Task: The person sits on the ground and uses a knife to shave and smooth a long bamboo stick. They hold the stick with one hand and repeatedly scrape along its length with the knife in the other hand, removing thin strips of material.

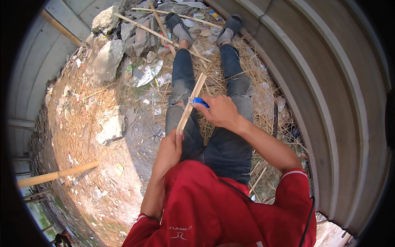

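Note:
A split bamboo strip (185, 117) slants up and away over my thighs, its pale inner face showing. Its near end is gripped in my left hand (169, 148), thumb laid along the strip. Closed around a small blue-handled blade tool (200, 101) is my right hand (222, 111). The tool's pale flat head touches the strip about midway along it. Part of the handle is hidden by my fingers, so its exact kind does not show. Beneath lie my legs in torn dark jeans (228, 142), stretched out on straw-strewn ground.
Long bamboo strips (154, 31) lie across the ground near my feet. Large rocks (109, 59) and litter are at the far left. A bamboo pole (61, 173) juts in from the left. A corrugated metal wall (325, 82) rises close on my right.

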`<state>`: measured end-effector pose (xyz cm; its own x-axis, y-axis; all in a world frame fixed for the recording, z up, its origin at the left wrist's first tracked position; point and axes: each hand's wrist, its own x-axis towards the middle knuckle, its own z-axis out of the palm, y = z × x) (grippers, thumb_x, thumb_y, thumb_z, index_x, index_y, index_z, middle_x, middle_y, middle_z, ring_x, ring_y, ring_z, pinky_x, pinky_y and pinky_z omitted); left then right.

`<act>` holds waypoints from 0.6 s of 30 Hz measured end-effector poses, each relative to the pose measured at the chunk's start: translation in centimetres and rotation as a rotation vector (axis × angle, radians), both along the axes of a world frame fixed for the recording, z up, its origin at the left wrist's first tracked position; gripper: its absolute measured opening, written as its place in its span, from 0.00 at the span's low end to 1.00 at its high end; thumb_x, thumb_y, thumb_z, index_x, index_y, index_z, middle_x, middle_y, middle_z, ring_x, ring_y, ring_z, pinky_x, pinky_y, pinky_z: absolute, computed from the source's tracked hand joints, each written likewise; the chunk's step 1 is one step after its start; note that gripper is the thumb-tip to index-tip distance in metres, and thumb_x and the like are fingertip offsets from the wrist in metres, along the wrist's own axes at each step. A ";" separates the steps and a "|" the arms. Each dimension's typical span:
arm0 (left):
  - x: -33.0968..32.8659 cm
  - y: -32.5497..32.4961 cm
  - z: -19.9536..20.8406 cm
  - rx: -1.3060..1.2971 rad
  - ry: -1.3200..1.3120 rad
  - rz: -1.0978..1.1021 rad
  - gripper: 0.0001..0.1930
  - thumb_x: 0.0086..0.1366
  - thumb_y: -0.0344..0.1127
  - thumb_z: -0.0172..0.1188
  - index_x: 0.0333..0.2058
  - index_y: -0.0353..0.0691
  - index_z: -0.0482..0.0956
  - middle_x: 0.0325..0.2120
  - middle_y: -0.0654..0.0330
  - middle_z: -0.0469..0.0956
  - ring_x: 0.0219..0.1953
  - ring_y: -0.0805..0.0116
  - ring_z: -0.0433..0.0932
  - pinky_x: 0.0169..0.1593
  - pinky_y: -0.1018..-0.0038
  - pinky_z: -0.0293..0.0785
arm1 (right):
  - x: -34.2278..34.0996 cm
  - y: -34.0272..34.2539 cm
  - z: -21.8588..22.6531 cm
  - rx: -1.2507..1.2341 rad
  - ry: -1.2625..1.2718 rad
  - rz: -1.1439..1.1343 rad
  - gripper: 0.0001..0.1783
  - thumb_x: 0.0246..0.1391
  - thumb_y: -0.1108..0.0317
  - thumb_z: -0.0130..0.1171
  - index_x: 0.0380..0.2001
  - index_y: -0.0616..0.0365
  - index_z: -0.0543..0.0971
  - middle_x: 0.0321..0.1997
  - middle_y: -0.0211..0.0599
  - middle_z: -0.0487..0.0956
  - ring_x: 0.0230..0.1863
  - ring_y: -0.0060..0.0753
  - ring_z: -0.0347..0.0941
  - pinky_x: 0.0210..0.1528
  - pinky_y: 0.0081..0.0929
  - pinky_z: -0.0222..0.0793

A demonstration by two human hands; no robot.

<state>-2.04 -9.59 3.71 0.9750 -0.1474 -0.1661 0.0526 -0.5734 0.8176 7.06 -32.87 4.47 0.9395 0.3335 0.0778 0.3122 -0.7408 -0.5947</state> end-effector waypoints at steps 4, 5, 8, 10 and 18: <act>-2.2 0.1 0.4 0.032 0.094 -0.062 0.22 0.81 0.47 0.44 0.33 0.35 0.74 0.17 0.55 0.70 0.21 0.63 0.70 0.30 0.64 0.68 | 8.9 -8.6 -3.3 0.118 0.022 -0.645 0.33 0.70 0.43 0.49 0.34 0.67 0.83 0.33 0.64 0.82 0.40 0.66 0.81 0.45 0.54 0.72; -3.4 0.4 1.0 0.025 0.074 -0.076 0.22 0.81 0.47 0.44 0.33 0.35 0.74 0.17 0.54 0.70 0.21 0.62 0.70 0.30 0.64 0.68 | 9.7 -12.1 -4.2 0.139 0.008 -0.726 0.33 0.70 0.43 0.50 0.34 0.68 0.83 0.32 0.62 0.82 0.38 0.64 0.80 0.44 0.52 0.71; -3.8 1.3 0.6 0.064 0.069 -0.034 0.20 0.81 0.44 0.44 0.35 0.35 0.75 0.18 0.51 0.72 0.22 0.57 0.74 0.31 0.62 0.70 | 9.2 -12.2 -4.5 0.290 -0.068 -0.674 0.33 0.70 0.43 0.51 0.34 0.69 0.82 0.27 0.58 0.80 0.31 0.61 0.77 0.40 0.48 0.70; -3.0 0.9 -0.6 0.109 0.058 0.029 0.19 0.81 0.44 0.44 0.36 0.35 0.75 0.19 0.49 0.75 0.22 0.53 0.76 0.32 0.61 0.71 | 5.6 -9.6 -4.0 0.305 -0.010 -0.533 0.32 0.70 0.43 0.51 0.35 0.68 0.82 0.24 0.55 0.78 0.27 0.58 0.73 0.36 0.45 0.69; 0.0 -1.6 -0.7 0.219 -0.129 0.098 0.15 0.76 0.39 0.53 0.53 0.39 0.80 0.26 0.36 0.79 0.30 0.33 0.80 0.33 0.47 0.73 | -2.4 1.3 0.5 0.083 0.186 0.006 0.27 0.68 0.43 0.53 0.40 0.60 0.83 0.25 0.58 0.81 0.33 0.66 0.80 0.37 0.56 0.75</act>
